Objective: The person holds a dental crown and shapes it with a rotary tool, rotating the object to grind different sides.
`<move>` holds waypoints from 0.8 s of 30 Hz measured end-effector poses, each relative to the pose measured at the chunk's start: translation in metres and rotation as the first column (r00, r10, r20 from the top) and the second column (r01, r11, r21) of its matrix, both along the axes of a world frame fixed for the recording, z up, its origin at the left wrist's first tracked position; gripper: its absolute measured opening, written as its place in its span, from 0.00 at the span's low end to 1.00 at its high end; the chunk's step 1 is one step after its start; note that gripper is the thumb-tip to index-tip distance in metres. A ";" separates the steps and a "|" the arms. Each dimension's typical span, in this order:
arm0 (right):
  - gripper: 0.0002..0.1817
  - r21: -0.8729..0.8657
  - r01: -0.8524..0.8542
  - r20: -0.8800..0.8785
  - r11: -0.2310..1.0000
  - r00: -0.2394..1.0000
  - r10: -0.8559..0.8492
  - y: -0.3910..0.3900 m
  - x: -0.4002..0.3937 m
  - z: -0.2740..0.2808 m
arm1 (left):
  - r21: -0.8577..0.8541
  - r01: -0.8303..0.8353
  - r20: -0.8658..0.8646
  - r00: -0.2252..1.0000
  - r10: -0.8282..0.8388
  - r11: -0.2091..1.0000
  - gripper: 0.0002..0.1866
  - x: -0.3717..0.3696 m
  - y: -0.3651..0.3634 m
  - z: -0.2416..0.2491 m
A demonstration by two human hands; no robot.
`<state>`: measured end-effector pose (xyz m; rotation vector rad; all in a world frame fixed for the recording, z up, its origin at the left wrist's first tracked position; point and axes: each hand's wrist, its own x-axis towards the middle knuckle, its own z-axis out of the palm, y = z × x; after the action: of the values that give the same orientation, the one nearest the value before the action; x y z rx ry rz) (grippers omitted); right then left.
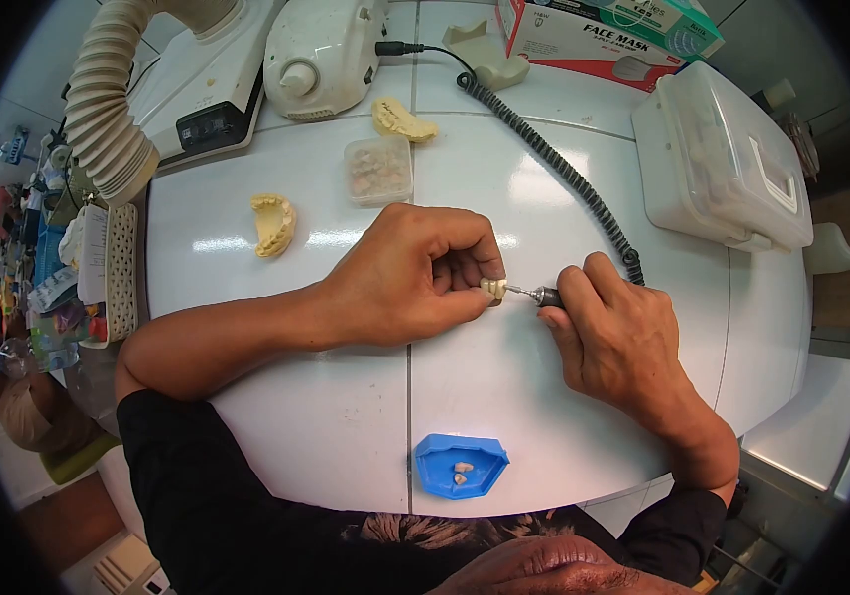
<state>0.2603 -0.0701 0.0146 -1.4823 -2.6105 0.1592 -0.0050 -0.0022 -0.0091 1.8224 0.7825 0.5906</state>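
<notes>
Between the fingertips of my left hand (410, 273) sits a small cream dental crown piece (493, 288), shaped like a few joined teeth. My right hand (623, 332) grips a dark rotary handpiece (549, 297) like a pen, its thin metal bur pointing left with the tip right at the crown piece. Below the hands, a blue tray (435, 483) holds a few small tooth-coloured pieces (462, 467). A yellow plaster dental model (273, 226) lies left of my left hand, and a clear box of tooth-coloured pieces (378, 171) stands beyond it.
A coiled black cord (554, 149) runs across the right side toward my right hand. At the back stand a white control unit (321, 59), another plaster model (402, 120) and a face mask box (594, 45). A ribbed hose (108, 109) hangs at left; a white case (723, 159) stands right.
</notes>
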 end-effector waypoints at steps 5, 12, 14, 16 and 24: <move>0.17 0.016 -0.037 -0.013 0.999 0.999 0.037 0.001 0.001 -0.001 | -0.001 0.005 -0.002 1.000 -0.005 1.000 0.07 0.000 0.000 0.000; 0.17 0.024 -0.044 0.001 0.999 0.999 0.044 0.000 0.000 0.000 | 0.011 0.008 -0.007 1.000 -0.008 1.000 0.07 0.001 0.000 0.000; 0.17 0.027 -0.047 0.002 0.999 0.999 0.047 0.001 0.000 0.000 | 0.007 0.000 0.008 1.000 0.000 1.000 0.07 0.001 0.000 -0.003; 0.17 0.019 -0.010 -0.001 1.000 1.000 0.010 0.000 -0.002 0.000 | 0.017 0.011 -0.011 1.000 -0.011 1.000 0.07 0.001 -0.001 0.000; 0.17 0.026 -0.036 0.011 0.999 0.999 0.035 0.000 -0.001 -0.001 | 0.046 0.032 -0.022 0.999 -0.031 0.998 0.06 0.001 0.000 -0.001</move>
<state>0.2593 -0.0705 0.0138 -1.4328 -2.6377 0.1214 -0.0043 -0.0020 -0.0106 1.8828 0.7588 0.5746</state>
